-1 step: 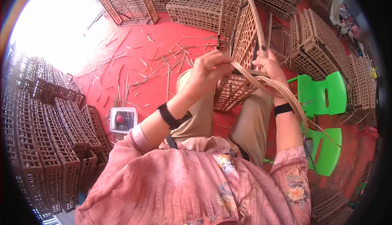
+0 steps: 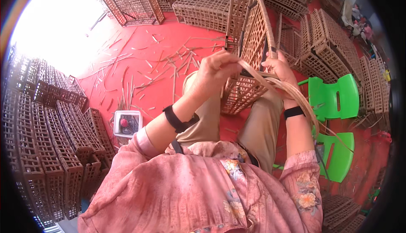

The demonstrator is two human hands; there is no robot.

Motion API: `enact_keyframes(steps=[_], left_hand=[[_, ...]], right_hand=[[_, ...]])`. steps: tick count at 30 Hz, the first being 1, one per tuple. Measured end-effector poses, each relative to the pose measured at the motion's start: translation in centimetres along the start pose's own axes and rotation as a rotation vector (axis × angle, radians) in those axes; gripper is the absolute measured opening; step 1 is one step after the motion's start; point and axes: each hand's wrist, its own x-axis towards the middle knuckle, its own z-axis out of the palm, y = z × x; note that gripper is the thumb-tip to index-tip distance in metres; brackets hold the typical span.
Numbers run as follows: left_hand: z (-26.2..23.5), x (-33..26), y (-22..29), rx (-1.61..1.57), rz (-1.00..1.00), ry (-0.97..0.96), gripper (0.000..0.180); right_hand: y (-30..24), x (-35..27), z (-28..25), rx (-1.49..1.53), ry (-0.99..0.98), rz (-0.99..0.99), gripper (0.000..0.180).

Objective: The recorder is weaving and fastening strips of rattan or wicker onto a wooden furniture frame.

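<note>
I have the left hand (image 2: 218,70) just in front of the near side of the basket, its fingers curled in and thumb and forefinger pinched together on the pale strips (image 2: 298,94). From that pinch the strips arc across to the right, pass in front of the right wrist and trail down beside the forearm, their ends loose over the green chairs (image 2: 349,98).

My right hand (image 2: 281,70) is closed on the edge of the woven basket (image 2: 258,30), the thumb lying along the near side of the frame. The other fingers are mostly hidden behind it, so I cannot tell how firmly they press, nor whether that hand also touches the strips.

The basket sits between the knees of the tan trousers (image 2: 203,125), its tall latticed side rising away from me and its lower part down between the legs. Around it I see the red floor (image 2: 158,100) littered with cut scraps (image 2: 186,59), a white tub (image 2: 116,123) with a red ball (image 2: 124,122) inside near the left elbow, and stacked baskets (image 2: 46,144) along the left side.
</note>
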Motion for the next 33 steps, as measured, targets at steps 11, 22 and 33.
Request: enact_keyframes(steps=[11,22,33], left_hand=[[1.3,-1.2,2.6,0.01,0.147,-0.092,0.015],[2.4,-0.1,5.5,-0.847,-0.471,0.225,0.023],[1.7,-0.1,7.1,-0.771,-0.53,0.22,0.023]], right_hand=[[-0.1,-1.0,-0.2,0.182,-0.036,0.007,0.041],[1.1,0.7,-1.2,0.157,-0.026,0.021,0.046],[-0.3,0.0,0.0,0.028,0.009,0.024,0.041]])
